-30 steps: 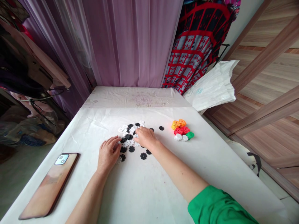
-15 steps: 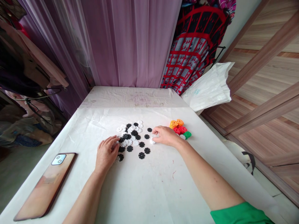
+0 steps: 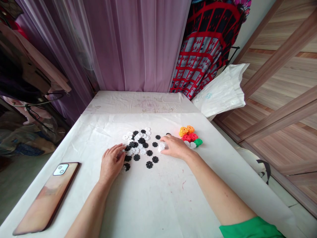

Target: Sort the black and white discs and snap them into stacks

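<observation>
My left hand [image 3: 112, 162] rests at the left edge of a loose pile of white snowflake discs [image 3: 142, 151] and black snowflake discs [image 3: 141, 140]. Its fingers are loosely stretched, their tips over the edge discs; part of the pile is hidden behind them. Over on the right, my right hand [image 3: 177, 147] is open, with thumb and fingers apart around a small stack of white snowflake discs [image 3: 161, 146]. Whether the fingers touch that stack I cannot tell. Several single black discs [image 3: 149, 164] lie between the hands, and another black disc [image 3: 168, 134] shows partly behind the right fingers.
Beyond my right hand lie orange discs [image 3: 186, 130], red discs [image 3: 190, 137], a green disc [image 3: 198, 142] and white discs [image 3: 190, 144]. A phone [image 3: 47, 198] lies at the table's left. A white bag [image 3: 221, 91] stands by the right edge.
My right hand has spread its thumb and fingers, uncovering more of the white stack. A black disc now shows behind its fingers. My left hand has hardly moved.
</observation>
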Tool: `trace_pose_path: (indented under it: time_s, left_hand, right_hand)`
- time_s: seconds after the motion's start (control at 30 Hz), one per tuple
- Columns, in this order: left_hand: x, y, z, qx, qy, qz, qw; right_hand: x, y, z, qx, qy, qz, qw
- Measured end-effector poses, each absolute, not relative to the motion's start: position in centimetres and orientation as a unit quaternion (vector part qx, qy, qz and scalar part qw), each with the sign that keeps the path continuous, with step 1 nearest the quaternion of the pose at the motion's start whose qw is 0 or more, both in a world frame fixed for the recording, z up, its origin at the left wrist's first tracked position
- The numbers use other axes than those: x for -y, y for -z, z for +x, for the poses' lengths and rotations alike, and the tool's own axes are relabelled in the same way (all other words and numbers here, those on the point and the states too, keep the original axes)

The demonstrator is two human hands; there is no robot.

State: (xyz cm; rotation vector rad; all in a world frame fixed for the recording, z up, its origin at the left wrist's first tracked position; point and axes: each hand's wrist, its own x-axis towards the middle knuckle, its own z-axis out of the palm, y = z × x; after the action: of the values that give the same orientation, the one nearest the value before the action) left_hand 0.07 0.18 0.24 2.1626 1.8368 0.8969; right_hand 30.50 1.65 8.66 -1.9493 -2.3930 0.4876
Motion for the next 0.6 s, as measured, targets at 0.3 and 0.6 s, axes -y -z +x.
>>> trace_pose_path:
  time_s: [0.3, 0.6]
  left_hand:
    - [-0.10, -0.30, 0.15, -0.616, -0.300, 0.723, 0.087]
    - [-0.05, -0.21, 0.15, -0.617, -0.304, 0.721, 0.083]
  right_hand:
    - [-1.53, -8.06, 30.38, 0.775, -0.145, -0.615, -0.010]
    - [-1.48, -7.99, 30.43, 0.775, -0.141, -0.616, -0.001]
